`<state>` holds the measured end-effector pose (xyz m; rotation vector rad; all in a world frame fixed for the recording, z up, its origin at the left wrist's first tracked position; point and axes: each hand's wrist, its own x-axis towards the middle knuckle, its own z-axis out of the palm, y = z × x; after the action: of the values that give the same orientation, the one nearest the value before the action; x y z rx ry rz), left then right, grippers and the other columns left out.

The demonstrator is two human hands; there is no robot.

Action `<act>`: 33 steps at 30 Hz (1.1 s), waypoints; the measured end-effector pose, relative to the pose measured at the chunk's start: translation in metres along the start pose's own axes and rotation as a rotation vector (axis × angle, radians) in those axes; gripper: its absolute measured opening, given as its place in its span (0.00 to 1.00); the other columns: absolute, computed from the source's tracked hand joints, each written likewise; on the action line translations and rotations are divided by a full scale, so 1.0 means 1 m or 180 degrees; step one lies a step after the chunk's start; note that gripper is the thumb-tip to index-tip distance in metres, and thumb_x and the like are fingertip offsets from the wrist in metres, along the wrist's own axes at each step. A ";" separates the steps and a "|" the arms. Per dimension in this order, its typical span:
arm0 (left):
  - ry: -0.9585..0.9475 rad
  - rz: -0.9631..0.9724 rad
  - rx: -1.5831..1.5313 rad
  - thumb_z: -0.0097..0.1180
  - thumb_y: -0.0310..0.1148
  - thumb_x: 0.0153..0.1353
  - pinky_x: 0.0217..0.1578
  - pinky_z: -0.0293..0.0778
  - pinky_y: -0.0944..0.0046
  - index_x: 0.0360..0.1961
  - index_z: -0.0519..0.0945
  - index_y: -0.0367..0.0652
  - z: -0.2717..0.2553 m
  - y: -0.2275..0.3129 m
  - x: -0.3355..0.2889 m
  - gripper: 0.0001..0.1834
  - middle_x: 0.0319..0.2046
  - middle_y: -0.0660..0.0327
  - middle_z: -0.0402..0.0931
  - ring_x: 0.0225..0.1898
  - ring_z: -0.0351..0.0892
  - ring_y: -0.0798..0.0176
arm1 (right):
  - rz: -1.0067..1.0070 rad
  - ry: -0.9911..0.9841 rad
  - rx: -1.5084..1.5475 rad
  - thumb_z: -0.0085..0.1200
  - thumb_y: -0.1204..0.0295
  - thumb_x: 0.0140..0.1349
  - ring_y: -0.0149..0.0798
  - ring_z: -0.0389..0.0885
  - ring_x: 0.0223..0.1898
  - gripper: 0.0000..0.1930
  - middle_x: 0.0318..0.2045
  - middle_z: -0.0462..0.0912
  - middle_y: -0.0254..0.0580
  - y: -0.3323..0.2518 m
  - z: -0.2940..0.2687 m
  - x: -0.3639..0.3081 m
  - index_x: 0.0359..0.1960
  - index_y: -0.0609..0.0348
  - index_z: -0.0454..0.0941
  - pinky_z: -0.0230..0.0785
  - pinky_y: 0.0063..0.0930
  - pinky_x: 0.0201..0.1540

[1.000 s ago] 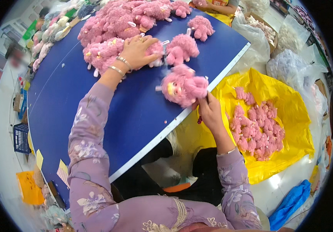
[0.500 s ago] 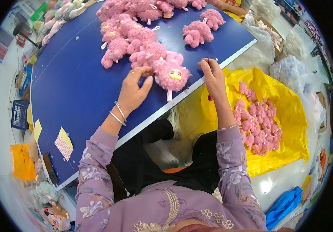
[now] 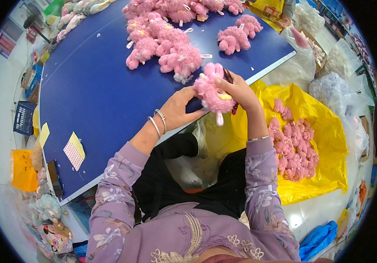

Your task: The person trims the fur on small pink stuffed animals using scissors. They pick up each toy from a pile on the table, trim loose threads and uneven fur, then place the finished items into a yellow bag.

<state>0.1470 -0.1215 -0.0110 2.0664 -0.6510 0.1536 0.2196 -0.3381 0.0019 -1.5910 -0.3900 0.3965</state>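
Head view: pink plush toy (image 3: 212,97) over the near edge of the blue desk (image 3: 109,87), held by the right hand (image 3: 239,91) between thumb and fingers; left hand (image 3: 177,108) beside it, thumb spread wide from forefinger.

- I can't see where the left hand's (image 3: 179,105) fingertips end; they meet the edge of the pink plush toy (image 3: 214,94), and I can't tell their grip.
- The right hand (image 3: 238,91) covers one side of that toy from me.
- It also hides most of a dark red thing (image 3: 235,108), which I can't identify.
- My upper edge cuts off the toy pile (image 3: 171,37) and the co-worker's arm (image 3: 288,9).
- A pink shape (image 3: 300,38) beside it is too smeared for me to name.
- The marks on the paper sheet (image 3: 74,153) are too small to make out.
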 end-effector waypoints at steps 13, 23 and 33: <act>0.0650 -0.0730 -0.0183 0.56 0.31 0.60 0.34 0.71 0.71 0.37 0.80 0.39 0.002 -0.016 0.007 0.07 0.30 0.63 0.81 0.31 0.77 0.72 | -0.0847 0.0501 0.1500 0.52 0.61 0.65 0.32 0.74 0.25 0.14 0.25 0.77 0.38 0.004 -0.063 -0.024 0.31 0.60 0.74 0.69 0.26 0.31; 0.0530 -0.0855 -0.0736 0.52 0.30 0.65 0.31 0.70 0.75 0.36 0.78 0.36 0.004 -0.016 0.005 0.08 0.27 0.66 0.79 0.29 0.74 0.77 | -0.0804 0.1463 -0.1968 0.58 0.70 0.60 0.25 0.66 0.24 0.11 0.22 0.71 0.28 0.024 -0.010 -0.005 0.25 0.58 0.70 0.62 0.22 0.28; 0.0622 -0.0733 -0.2169 0.56 0.29 0.63 0.31 0.70 0.75 0.43 0.72 0.37 0.012 -0.003 0.001 0.11 0.28 0.68 0.73 0.30 0.71 0.78 | -0.1094 0.2048 0.0091 0.59 0.68 0.62 0.18 0.62 0.18 0.12 0.19 0.69 0.23 0.030 0.026 -0.012 0.26 0.55 0.69 0.53 0.16 0.19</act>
<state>0.1475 -0.1304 -0.0192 1.4283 -0.2816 -0.0046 0.1975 -0.3227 -0.0297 -1.4951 -0.1506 -0.3699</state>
